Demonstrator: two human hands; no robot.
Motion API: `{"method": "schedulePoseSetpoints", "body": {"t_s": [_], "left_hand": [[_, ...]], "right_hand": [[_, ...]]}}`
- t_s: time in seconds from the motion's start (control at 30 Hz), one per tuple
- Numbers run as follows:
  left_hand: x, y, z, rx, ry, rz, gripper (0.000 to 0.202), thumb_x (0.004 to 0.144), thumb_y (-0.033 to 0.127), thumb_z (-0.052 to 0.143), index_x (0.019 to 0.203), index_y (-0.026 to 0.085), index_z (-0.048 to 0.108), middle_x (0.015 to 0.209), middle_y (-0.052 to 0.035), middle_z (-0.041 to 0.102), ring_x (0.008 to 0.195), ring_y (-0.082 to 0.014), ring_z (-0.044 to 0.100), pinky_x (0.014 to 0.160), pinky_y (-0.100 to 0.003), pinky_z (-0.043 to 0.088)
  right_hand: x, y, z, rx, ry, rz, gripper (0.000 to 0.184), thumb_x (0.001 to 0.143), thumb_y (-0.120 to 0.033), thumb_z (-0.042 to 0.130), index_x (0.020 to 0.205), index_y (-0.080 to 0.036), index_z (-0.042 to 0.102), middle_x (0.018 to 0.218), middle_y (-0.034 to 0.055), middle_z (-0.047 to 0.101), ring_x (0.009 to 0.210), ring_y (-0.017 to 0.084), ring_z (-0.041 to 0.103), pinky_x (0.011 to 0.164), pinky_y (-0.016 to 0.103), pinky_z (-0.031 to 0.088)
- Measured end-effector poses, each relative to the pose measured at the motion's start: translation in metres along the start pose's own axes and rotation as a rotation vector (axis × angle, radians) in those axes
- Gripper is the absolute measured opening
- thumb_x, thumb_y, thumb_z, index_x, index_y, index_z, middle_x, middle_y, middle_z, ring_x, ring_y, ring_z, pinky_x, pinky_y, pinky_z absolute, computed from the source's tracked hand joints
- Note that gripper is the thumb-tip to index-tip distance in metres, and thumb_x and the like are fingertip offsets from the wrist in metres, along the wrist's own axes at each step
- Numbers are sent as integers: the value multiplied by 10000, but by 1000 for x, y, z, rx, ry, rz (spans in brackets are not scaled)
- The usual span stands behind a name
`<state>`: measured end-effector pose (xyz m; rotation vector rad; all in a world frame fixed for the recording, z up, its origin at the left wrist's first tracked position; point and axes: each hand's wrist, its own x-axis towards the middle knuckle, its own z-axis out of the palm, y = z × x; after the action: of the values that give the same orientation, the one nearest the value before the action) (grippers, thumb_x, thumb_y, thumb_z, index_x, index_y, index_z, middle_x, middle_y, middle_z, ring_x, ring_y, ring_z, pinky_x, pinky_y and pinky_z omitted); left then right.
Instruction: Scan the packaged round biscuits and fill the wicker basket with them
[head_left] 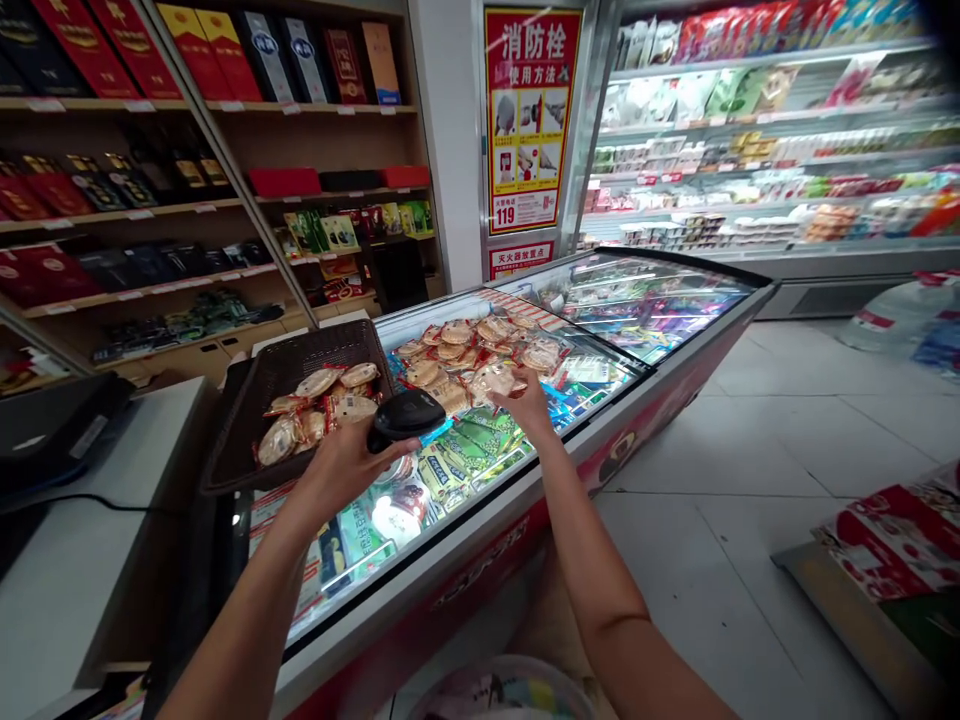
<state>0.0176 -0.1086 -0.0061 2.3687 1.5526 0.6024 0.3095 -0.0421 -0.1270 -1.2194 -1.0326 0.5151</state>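
Left hand clasps a black handheld barcode scanner; centre frame, right hand touches a clear-wrapped round pastry, its grip unclear.

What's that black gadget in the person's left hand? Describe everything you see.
A black handheld barcode scanner of matte-looking plastic, with a rounded head and a handle mostly hidden by the person's left hand, which grips it. It is tilted, nose pointing right, above a glass-topped chest freezer. A blue glint shows at its nose; its source is unclear.
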Motion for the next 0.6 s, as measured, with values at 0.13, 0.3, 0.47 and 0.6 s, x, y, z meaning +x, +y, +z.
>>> {"method": "schedulePoseSetpoints", "body": {"t_s": [0.13,0.3,0.47,0.6], "left_hand": [[-1,-1,1,-50,-23,20,415,766,627,625,780,213,611,612,-10,687,627,-217,638,534,-253,390],[-8,-7,2,-89,-37,11,407,761,612,654,794,207,634,540,12,634,543,-190,578,493,-251,375],[-16,-15,0,-98,5,15,456,756,673,626,748,217,597,519,19,591,536,-186,554,488,-254,357],[-23,-23,-2,-116,23,27,474,752,697,603,705,229,541,532,14,578,555,-190,553,503,-258,354]], "right_hand": [[-15,-22,-11,220,-334,48,687,556,-407,893,1147,-234,586,1101,23,654,807,150,650,696,283,536],[-23,-34,-7,322,-354,63,674,596,-428,875,1131,-248,507,903,-23,683,680,113,596,563,213,460],[-30,-45,4,300,-405,69,676,602,-507,855,1122,-243,514,842,-34,686,591,102,534,501,217,427],[-37,-52,15,296,-405,53,655,611,-486,859,1118,-240,525,859,-32,673,623,106,554,510,218,444]]}}
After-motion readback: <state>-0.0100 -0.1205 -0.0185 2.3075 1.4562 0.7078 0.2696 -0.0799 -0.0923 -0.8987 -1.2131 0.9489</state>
